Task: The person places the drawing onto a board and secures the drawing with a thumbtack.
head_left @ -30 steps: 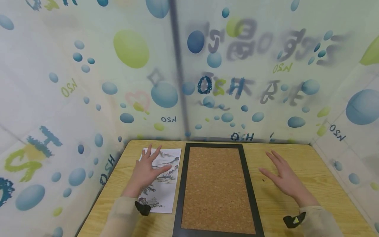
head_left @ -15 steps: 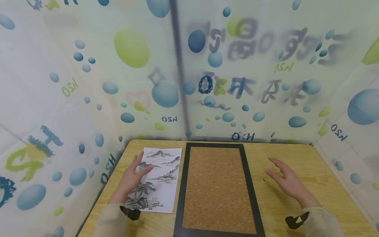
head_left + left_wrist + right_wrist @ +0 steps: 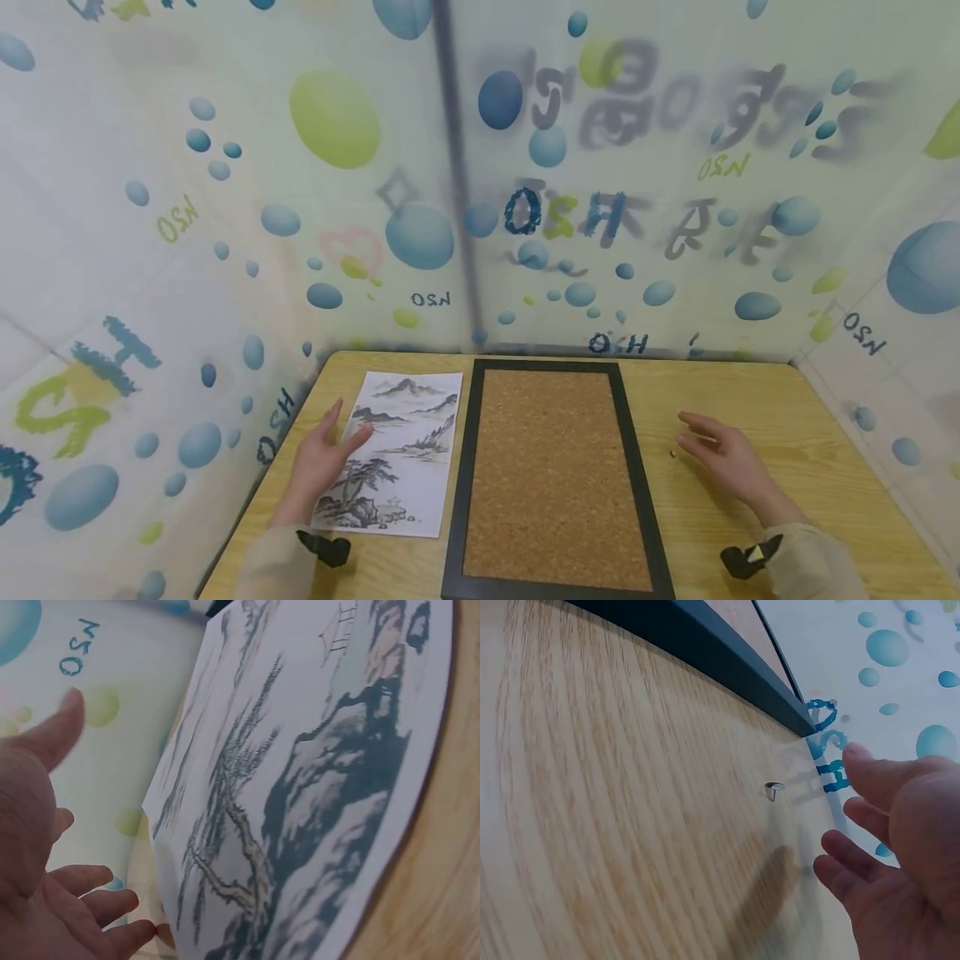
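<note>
Head view overlooks table (image 3: 750, 392); wrist views skim it closely.

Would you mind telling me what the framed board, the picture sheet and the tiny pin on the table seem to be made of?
The board looks like cork: a speckled, grainy brown face, set in a matt black frame whose material I cannot tell. The picture sheet looks like thin white paper printed with an ink landscape; its left edge bends up by the left hand. The pin looks metallic, grey with a slight shine. The table shows light wood grain, possibly laminate.
</note>
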`<act>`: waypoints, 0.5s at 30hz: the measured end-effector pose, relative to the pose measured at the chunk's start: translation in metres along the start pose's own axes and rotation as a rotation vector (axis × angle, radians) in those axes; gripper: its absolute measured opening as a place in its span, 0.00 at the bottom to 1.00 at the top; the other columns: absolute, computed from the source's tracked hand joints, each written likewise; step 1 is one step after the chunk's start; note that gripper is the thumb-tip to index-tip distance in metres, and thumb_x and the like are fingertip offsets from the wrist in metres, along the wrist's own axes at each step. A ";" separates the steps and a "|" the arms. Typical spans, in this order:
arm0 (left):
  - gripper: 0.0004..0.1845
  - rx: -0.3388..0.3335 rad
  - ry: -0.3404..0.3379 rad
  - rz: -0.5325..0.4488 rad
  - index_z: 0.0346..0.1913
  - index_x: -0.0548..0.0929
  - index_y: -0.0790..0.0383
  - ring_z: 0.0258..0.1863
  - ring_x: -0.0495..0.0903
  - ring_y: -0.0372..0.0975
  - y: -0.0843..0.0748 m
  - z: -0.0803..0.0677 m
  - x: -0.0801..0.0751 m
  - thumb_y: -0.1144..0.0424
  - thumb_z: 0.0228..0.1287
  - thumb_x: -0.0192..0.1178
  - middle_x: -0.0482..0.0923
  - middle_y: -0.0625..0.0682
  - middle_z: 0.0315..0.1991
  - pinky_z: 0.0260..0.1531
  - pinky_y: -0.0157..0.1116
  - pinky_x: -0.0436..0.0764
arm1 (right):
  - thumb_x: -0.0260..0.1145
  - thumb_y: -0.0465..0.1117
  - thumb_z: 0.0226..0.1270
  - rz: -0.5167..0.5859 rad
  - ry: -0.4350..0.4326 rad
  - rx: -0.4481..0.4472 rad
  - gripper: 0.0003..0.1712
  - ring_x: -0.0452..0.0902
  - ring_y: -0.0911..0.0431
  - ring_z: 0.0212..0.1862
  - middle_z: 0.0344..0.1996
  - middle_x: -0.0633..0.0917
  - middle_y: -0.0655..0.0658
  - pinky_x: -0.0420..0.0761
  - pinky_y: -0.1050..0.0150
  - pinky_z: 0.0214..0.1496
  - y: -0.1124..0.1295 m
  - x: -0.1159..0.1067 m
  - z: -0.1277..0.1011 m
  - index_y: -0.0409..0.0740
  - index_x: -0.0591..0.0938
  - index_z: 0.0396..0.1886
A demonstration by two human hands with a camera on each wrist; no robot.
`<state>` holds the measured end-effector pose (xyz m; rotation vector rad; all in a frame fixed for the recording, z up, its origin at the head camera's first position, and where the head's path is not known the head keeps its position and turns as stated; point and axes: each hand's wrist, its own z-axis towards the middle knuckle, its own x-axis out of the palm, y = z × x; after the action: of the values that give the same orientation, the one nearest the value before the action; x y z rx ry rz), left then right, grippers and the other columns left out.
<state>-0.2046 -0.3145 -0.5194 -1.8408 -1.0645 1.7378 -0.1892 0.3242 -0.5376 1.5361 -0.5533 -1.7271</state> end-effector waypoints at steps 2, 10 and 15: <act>0.57 -0.002 -0.016 0.018 0.87 0.48 0.53 0.81 0.44 0.65 0.003 0.001 0.002 0.38 0.67 0.70 0.43 0.67 0.84 0.75 0.65 0.49 | 0.66 0.37 0.80 0.000 -0.003 0.000 0.26 0.78 0.30 0.62 0.65 0.79 0.26 0.83 0.47 0.58 -0.002 0.003 0.001 0.26 0.76 0.69; 0.60 -0.028 -0.044 0.038 0.86 0.52 0.56 0.80 0.44 0.67 0.014 0.005 0.007 0.62 0.57 0.81 0.40 0.68 0.84 0.75 0.64 0.50 | 0.72 0.36 0.74 -0.027 0.009 0.055 0.18 0.86 0.41 0.53 0.52 0.89 0.35 0.83 0.66 0.51 -0.006 0.010 0.004 0.32 0.86 0.58; 0.60 -0.051 -0.054 0.031 0.85 0.53 0.59 0.80 0.47 0.68 0.015 0.005 0.010 0.68 0.55 0.81 0.44 0.69 0.83 0.75 0.64 0.52 | 0.74 0.34 0.71 -0.063 0.016 0.064 0.11 0.87 0.48 0.49 0.47 0.91 0.38 0.83 0.64 0.49 -0.006 0.011 0.003 0.34 0.90 0.49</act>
<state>-0.2065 -0.3178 -0.5375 -1.8595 -1.1167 1.8036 -0.1941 0.3192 -0.5489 1.6264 -0.5618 -1.7586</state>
